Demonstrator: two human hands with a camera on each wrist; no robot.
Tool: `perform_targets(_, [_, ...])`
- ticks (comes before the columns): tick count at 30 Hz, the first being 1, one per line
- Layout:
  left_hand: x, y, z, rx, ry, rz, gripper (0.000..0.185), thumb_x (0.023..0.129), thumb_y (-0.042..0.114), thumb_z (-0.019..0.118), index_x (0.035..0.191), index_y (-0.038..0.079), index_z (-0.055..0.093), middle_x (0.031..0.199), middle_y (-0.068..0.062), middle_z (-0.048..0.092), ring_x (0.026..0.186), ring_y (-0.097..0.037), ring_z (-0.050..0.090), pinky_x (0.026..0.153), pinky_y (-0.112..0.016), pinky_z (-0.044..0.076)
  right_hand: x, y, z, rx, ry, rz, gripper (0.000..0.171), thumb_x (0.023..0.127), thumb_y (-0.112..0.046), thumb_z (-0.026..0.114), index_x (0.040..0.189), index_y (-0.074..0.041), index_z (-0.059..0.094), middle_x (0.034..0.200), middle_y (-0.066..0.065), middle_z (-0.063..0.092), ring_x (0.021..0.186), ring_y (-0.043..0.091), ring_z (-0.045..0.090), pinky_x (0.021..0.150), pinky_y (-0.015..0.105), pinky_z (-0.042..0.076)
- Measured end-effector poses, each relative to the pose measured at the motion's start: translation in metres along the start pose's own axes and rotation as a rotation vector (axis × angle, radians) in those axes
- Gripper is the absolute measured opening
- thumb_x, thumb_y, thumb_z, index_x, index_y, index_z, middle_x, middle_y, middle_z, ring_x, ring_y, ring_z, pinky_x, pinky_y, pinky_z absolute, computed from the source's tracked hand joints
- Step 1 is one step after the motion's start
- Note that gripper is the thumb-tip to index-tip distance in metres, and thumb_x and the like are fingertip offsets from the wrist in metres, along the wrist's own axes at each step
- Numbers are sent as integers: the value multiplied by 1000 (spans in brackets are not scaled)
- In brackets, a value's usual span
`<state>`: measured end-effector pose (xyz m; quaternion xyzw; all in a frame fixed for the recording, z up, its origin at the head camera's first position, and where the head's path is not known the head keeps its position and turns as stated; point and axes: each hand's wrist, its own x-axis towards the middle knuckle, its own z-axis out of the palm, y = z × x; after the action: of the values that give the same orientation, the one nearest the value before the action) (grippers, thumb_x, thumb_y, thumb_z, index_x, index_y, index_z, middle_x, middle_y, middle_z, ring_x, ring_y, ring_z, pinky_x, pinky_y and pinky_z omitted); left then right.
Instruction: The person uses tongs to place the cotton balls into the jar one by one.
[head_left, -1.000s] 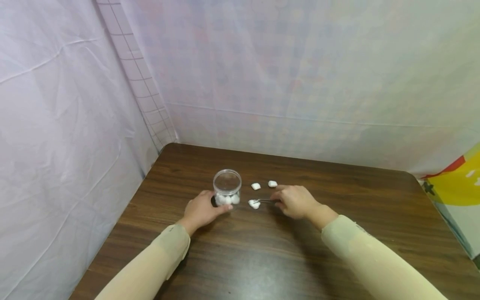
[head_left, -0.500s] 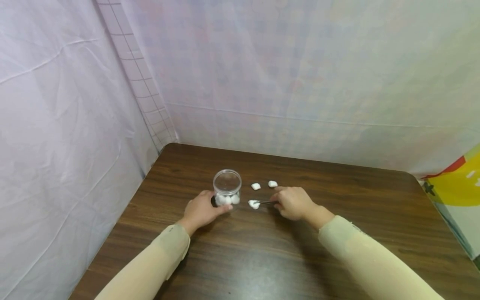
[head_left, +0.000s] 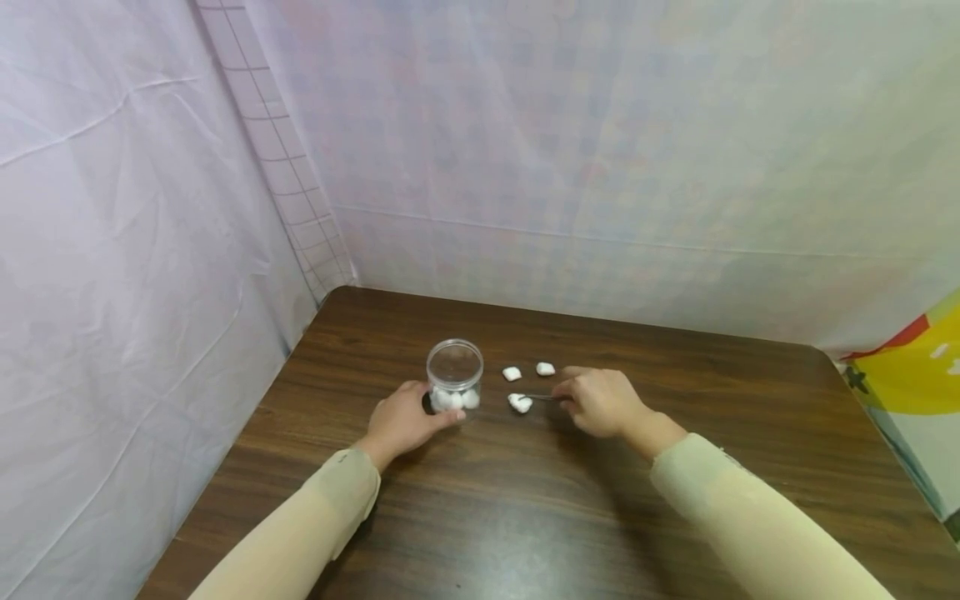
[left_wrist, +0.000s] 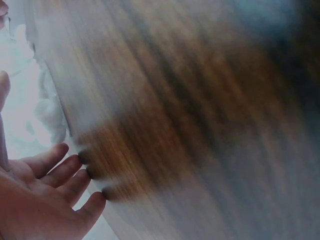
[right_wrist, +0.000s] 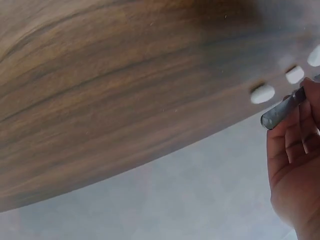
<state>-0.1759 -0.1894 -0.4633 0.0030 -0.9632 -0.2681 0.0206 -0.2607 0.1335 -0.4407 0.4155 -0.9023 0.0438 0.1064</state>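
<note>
A clear plastic jar [head_left: 454, 373] with several white cotton balls in its bottom stands open on the brown table [head_left: 525, 517]. My left hand [head_left: 405, 419] holds the jar low at its base; the left wrist view is blurred, showing the fingers [left_wrist: 60, 172] beside the pale jar [left_wrist: 30, 110]. My right hand [head_left: 577, 398] pinches metal tweezers [head_left: 542, 397], whose tips hold a cotton ball [head_left: 520, 403] just right of the jar. In the right wrist view the tweezers [right_wrist: 282, 111] run through the fingers [right_wrist: 295, 160].
Two loose cotton balls [head_left: 512, 373] [head_left: 545, 368] lie on the table behind the tweezers. Pale curtain walls [head_left: 112, 250] close in the left and back edges. A coloured sheet [head_left: 911, 375] hangs off the far right edge.
My right hand has moved a little right and away from me, carrying the tweezers and the cotton ball with it. The left hand and jar have stayed put.
</note>
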Motion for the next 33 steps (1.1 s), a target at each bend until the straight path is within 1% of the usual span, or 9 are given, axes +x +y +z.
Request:
perform_targets(3, [0, 0, 1, 0, 3, 7, 83, 82, 68, 68, 138, 7, 58, 138, -16, 57, 125, -36, 54, 101, -58, 41, -3, 4, -6, 0, 19, 8, 19, 83, -15, 73, 100, -17, 79, 103, 1, 68, 69, 17, 65, 47, 31, 46])
perform_targets(5, [0, 0, 0, -2, 2, 8, 83, 82, 68, 68, 138, 7, 58, 138, -16, 57, 125, -37, 54, 101, -58, 41, -3, 5, -10, 4, 35, 6, 18, 83, -14, 73, 100, -16, 79, 100, 1, 67, 66, 16, 63, 46, 30, 44])
perform_targets(8, [-1, 0, 0, -6, 3, 8, 82, 82, 67, 68, 138, 7, 58, 138, -16, 57, 125, -37, 54, 101, -58, 40, -3, 7, -19, 5, 60, -3, 16, 83, -14, 74, 98, -16, 79, 89, -5, 60, 59, 9, 54, 44, 28, 41])
perform_targets(10, [-1, 0, 0, -10, 3, 8, 82, 82, 66, 69, 138, 7, 58, 138, -16, 57, 125, -37, 54, 102, -58, 40, -1, 8, -25, 3, 79, -10, 15, 83, -14, 74, 97, -17, 79, 84, -8, 56, 58, 6, 50, 44, 27, 40])
perform_targets(14, [0, 0, 1, -12, 4, 11, 82, 83, 65, 69, 139, 6, 57, 138, -17, 57, 125, -37, 54, 102, -59, 40, 5, 7, -41, -2, 121, -28, 14, 83, -14, 74, 96, -17, 78, 84, -9, 56, 59, 6, 51, 44, 28, 41])
perform_targets(18, [0, 0, 1, -18, 4, 9, 82, 83, 64, 69, 139, 6, 57, 138, -17, 57, 125, -37, 54, 102, -59, 39, 14, 4, -57, 1, 154, -42, 13, 83, -14, 75, 96, -17, 78, 82, -9, 55, 59, 6, 51, 45, 29, 41])
perform_targets(26, [-1, 1, 0, -20, -2, 8, 83, 83, 65, 69, 140, 6, 56, 138, -17, 57, 125, -37, 53, 103, -58, 39, 37, -11, -81, 8, 171, -61, 15, 86, -17, 72, 100, -17, 78, 86, -7, 60, 60, 9, 54, 45, 32, 42])
perform_targets(30, [0, 1, 1, -10, 1, 4, 83, 83, 65, 69, 140, 6, 57, 138, -17, 57, 125, -37, 54, 102, -58, 40, 51, -23, -87, 0, 184, -101, 16, 86, -17, 72, 100, -17, 79, 87, -6, 62, 61, 10, 55, 47, 33, 45])
perform_targets(33, [0, 2, 0, -9, -1, 2, 82, 83, 65, 69, 139, 7, 57, 137, -17, 57, 124, -37, 54, 101, -58, 40, 60, -32, -86, -6, 196, -133, 16, 85, -15, 72, 99, -17, 79, 85, -7, 61, 61, 9, 55, 49, 33, 46])
